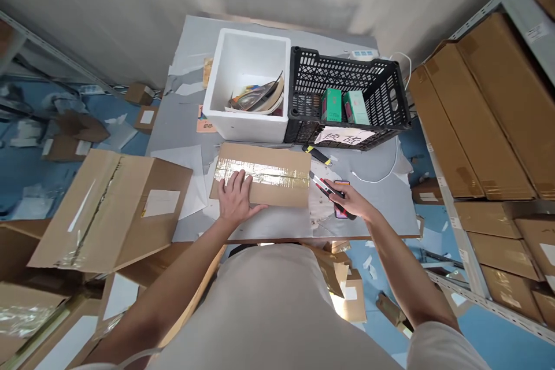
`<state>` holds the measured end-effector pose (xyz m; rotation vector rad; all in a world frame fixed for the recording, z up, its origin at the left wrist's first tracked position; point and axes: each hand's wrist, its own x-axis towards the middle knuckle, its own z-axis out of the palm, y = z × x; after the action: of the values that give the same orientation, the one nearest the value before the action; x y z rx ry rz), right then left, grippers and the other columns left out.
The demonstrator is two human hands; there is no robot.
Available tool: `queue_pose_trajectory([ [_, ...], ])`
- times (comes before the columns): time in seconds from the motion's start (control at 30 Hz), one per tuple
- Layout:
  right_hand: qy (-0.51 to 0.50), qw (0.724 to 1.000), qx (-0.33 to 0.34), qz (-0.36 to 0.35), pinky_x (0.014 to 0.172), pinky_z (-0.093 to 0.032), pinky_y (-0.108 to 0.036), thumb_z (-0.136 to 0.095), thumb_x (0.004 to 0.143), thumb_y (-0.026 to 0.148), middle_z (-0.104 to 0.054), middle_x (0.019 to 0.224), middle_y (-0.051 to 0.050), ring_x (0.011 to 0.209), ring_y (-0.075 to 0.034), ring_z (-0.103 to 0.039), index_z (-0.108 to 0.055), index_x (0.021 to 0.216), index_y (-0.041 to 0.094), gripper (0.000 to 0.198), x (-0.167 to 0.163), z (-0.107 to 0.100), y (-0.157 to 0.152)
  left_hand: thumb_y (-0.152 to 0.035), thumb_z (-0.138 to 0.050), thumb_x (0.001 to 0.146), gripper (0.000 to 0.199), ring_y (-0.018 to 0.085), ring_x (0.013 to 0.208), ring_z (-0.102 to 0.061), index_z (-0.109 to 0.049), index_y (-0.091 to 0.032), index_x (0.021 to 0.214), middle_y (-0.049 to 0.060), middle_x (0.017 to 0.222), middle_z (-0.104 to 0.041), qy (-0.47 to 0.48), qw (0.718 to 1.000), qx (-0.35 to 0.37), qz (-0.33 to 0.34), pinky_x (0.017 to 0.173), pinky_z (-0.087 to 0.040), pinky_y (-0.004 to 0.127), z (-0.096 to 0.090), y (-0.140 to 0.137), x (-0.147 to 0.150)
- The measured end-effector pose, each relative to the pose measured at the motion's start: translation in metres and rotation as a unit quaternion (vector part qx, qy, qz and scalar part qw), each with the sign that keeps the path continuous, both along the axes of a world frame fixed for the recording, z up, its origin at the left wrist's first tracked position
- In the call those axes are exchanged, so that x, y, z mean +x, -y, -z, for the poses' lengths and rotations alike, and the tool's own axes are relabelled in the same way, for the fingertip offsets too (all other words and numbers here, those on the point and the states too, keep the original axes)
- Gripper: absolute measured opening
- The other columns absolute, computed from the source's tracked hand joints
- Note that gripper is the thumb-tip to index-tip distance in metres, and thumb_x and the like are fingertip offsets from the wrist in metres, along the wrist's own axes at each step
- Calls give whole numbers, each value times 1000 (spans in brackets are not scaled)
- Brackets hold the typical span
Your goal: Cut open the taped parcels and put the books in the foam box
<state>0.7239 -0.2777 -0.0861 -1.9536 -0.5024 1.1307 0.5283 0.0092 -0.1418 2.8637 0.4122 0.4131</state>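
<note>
A taped cardboard box (pixel 277 192) lies flat on the table, a strip of shiny clear tape running along its top. My left hand (pixel 236 196) rests on the box's left part, fingers spread and pressed against the tape. My right hand (pixel 352 201) grips a black and red utility knife (pixel 323 185), its blade pointing up and left at the box's right end. Whether the blade touches the cardboard I cannot tell. Under my right hand a phone (pixel 341 214) lies partly hidden. A yellow and black cutter (pixel 317 155) lies just behind the box's right corner.
Behind the box stand a white foam box (pixel 212 107) with assorted items and a black plastic crate (pixel 299 127) holding two small green boxes (pixel 332 105). A large carton (pixel 130 202) is at the left. A white cable (pixel 381 179) curves across the right side. Shelves with cartons (pixel 459 121) flank the right.
</note>
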Motion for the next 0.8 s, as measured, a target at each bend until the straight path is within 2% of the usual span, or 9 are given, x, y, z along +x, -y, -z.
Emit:
queue_pose_trajectory([
  [0.1, 16, 1000, 6, -10, 41, -38, -18, -54, 82, 28, -54, 67, 3, 47, -7, -47, -40, 139, 24, 59, 2, -1, 3, -79, -46, 65, 90, 39, 130, -34, -44, -17, 131, 21, 140, -41, 2, 1000, -7, -10, 106, -11, 55, -1, 0, 2],
  [0.27, -90, 995, -14, -41, 39, -36, -19, -55, 82, 37, -53, 67, 3, 46, -7, -46, -38, 141, 25, 62, -24, 4, 18, -78, -46, 66, 90, 40, 130, -32, -44, -15, 131, 22, 140, -40, 1, 1000, -20, -10, 105, -10, 57, -1, 0, 4],
  [0.37, -88, 996, -2, 8, 42, -38, -20, -56, 82, 39, -51, 65, 4, 44, -6, -43, -38, 141, 24, 64, -41, 5, 27, -78, -47, 65, 92, 40, 131, -32, -44, -14, 131, 23, 140, -39, 5, 1000, -26, -8, 105, -11, 57, -1, -1, 4],
  [0.5, -82, 995, -13, 58, 41, -40, -20, -61, 78, 40, -54, 68, 3, 47, -8, -48, -42, 137, 26, 63, -47, -8, 51, -75, -49, 67, 88, 39, 132, -31, -44, -14, 130, 23, 140, -39, 11, 999, -41, -10, 107, -9, 56, -4, 2, 1],
  [0.57, -84, 990, -7, 117, 39, -41, -21, -65, 74, 42, -59, 73, 1, 49, -9, -52, -45, 134, 25, 65, -48, -13, 66, -72, -51, 68, 85, 38, 132, -31, -43, -14, 130, 22, 140, -38, 13, 998, -63, -10, 108, -10, 56, -9, 2, -1],
  [0.67, -64, 961, 62, 262, 42, -45, -24, -71, 68, 46, -61, 66, 1, 48, -11, -54, -56, 115, 18, 57, -59, -5, 68, -65, -52, 73, 77, 35, 132, -32, -41, -15, 131, 20, 141, -36, 23, 992, -119, -31, 107, -20, 53, -17, -9, -6],
  [0.73, -43, 932, 112, 342, 44, -47, -24, -73, 63, 50, -57, 56, 3, 46, -11, -52, -59, 98, 16, 50, -75, 8, 50, -58, -51, 77, 69, 33, 133, -31, -42, -15, 131, 19, 142, -35, 40, 985, -152, -70, 107, -24, 49, -21, -27, -7],
  [0.8, -41, 915, 130, 379, 41, -45, -22, -73, 61, 53, -55, 52, 5, 43, -10, -51, -57, 95, 18, 52, -94, 22, 21, -53, -49, 80, 66, 32, 134, -29, -41, -13, 132, 19, 144, -33, 51, 974, -189, -117, 108, -25, 47, -22, -52, -5],
])
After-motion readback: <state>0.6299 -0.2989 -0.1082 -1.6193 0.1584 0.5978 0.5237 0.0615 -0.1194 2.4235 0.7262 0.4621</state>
